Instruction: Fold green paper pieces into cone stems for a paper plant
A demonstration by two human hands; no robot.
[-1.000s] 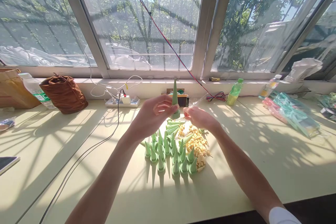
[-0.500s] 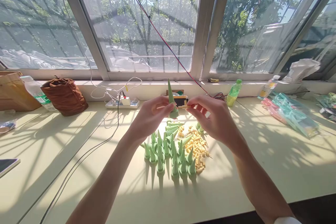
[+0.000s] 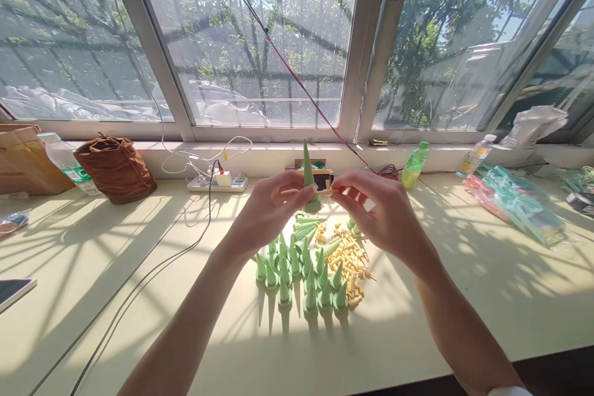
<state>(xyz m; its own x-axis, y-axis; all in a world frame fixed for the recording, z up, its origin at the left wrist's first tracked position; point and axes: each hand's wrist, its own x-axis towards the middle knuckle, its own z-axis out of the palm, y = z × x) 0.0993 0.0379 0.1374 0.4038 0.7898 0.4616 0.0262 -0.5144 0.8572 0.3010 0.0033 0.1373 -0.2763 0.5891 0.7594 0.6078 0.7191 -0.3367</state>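
Pale cream tabletop (image 3: 232, 346) carried cluster of upright matte-green pointed cones (image 3: 284, 291). Just right of cluster lay loose heap of small tan peg-like pieces (image 3: 350, 253). Above tabletop, left hand (image 3: 266, 204) pinched slender green cone (image 3: 308, 167) between fingers, tip up. Right hand (image 3: 378, 204) pinched small tan stick-like piece (image 3: 327, 188) in fingertips beside cone's lower part; contact unclear. Beyond: white power strip (image 3: 197, 185) at left, green-capped plastic bottle (image 3: 413, 167) at right. Farthest: metal-framed glass window (image 3: 260, 49).
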